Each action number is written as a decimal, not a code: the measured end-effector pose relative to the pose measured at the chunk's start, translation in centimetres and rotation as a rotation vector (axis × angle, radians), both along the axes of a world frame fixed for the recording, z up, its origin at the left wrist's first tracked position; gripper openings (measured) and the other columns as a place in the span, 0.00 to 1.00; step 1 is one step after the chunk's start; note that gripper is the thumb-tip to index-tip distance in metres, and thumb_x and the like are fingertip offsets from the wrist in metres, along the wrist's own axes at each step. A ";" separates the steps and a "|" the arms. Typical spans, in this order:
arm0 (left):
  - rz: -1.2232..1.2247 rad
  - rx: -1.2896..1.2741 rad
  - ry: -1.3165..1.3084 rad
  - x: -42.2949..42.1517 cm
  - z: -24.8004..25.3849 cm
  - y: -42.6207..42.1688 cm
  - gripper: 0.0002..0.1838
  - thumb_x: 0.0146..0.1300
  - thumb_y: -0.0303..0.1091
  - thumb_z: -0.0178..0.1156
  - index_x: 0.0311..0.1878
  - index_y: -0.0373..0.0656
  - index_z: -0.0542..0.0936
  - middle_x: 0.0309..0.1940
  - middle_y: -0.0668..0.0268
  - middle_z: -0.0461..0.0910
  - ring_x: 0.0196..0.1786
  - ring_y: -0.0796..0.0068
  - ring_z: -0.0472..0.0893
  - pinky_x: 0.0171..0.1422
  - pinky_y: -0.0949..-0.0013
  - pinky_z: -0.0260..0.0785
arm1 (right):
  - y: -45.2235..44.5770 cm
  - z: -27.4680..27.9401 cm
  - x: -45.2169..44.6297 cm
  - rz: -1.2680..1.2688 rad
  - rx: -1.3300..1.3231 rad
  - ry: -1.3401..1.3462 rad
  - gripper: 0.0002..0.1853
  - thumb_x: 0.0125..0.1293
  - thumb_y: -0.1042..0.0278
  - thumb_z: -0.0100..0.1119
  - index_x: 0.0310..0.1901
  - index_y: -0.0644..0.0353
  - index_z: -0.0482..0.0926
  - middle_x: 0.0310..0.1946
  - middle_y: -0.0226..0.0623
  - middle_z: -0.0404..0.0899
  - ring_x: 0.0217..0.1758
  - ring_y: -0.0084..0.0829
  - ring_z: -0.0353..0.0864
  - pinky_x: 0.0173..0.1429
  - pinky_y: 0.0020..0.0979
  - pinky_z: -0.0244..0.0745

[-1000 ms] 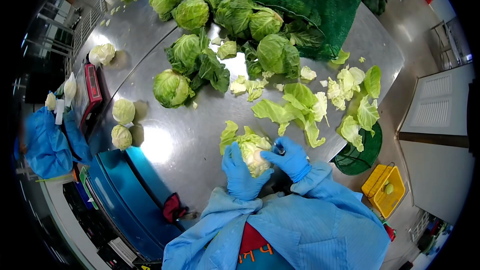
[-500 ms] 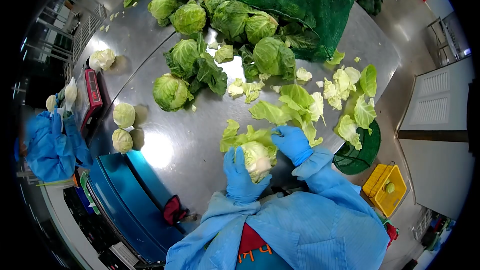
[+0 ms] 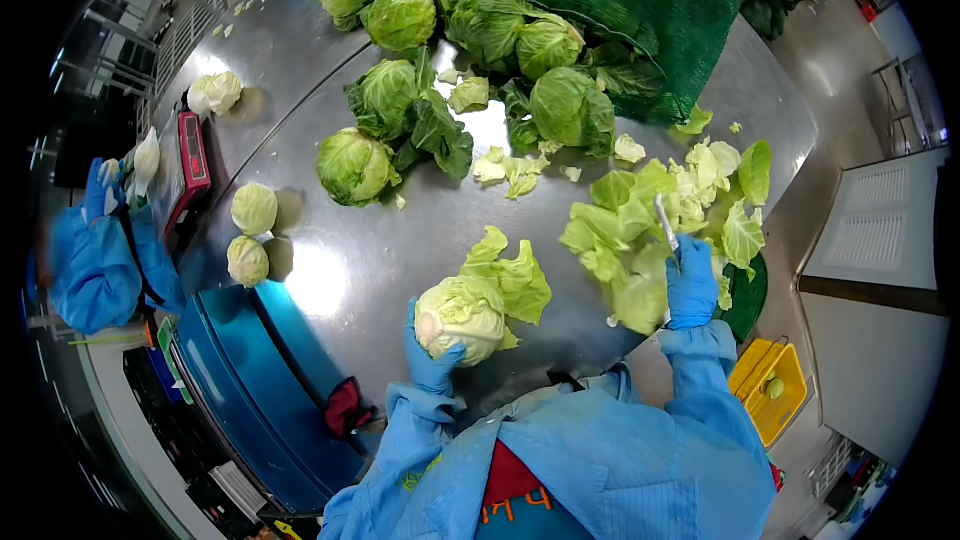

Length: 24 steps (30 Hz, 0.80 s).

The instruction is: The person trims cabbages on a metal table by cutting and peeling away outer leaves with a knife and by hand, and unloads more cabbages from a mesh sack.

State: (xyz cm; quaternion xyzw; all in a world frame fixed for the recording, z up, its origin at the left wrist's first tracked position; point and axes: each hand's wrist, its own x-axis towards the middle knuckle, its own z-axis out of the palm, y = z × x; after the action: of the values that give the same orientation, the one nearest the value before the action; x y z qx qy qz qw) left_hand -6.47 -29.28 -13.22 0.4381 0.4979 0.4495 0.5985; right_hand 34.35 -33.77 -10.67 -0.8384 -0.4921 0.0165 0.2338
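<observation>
My left hand, in a blue glove, holds a pale trimmed cabbage from below and the left side. Loose outer leaves fan out behind that cabbage, touching it. To the right, my gloved right hand is closed around a knife, its blade pointing away from me. Beside and under the blade lie loose green leaves. Two trimmed cabbages sit on the metal table to the left.
Untrimmed cabbages and a green net bag cover the table's far side. A red scale stands at left, near a co-worker's blue sleeve. A green basket and yellow crate are at right.
My right hand has moved right to the leaf pile, and more leaves lie there. My left hand has shifted left with the cabbage, whose cut stem now faces left.
</observation>
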 end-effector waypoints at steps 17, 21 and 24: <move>0.188 -0.570 -0.326 -0.1 5.3 -2.3 0.38 0.59 0.29 0.68 0.70 0.41 0.61 0.64 0.56 0.70 0.63 0.58 0.75 0.66 0.54 0.72 | 5.0 0.6 -19.1 0.716 -0.348 1.429 0.36 0.57 0.66 0.74 0.69 0.49 0.71 0.40 0.23 0.73 0.42 0.18 0.69 0.50 0.21 0.69; 0.311 -0.579 -0.605 0.5 4.5 -2.0 0.34 0.61 0.30 0.65 0.69 0.42 0.63 0.63 0.55 0.72 0.63 0.56 0.75 0.65 0.50 0.73 | 5.0 1.3 -19.9 0.622 -0.335 1.391 0.32 0.60 0.65 0.72 0.67 0.51 0.72 0.37 0.26 0.74 0.41 0.20 0.71 0.51 0.23 0.72; 0.311 -0.638 -0.739 -0.6 2.6 -2.7 0.36 0.65 0.39 0.63 0.73 0.45 0.59 0.67 0.52 0.67 0.66 0.49 0.71 0.64 0.38 0.71 | 4.7 0.4 -19.7 0.556 -0.366 1.478 0.28 0.62 0.62 0.69 0.64 0.53 0.74 0.38 0.28 0.79 0.41 0.23 0.75 0.52 0.25 0.73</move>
State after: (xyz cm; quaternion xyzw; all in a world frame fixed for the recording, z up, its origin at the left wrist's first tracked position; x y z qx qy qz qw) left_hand -7.03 -31.94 -10.62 -0.0337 0.4249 0.4838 0.7643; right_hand 14.61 -29.11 -10.27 -0.4828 -0.3904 0.7039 0.3450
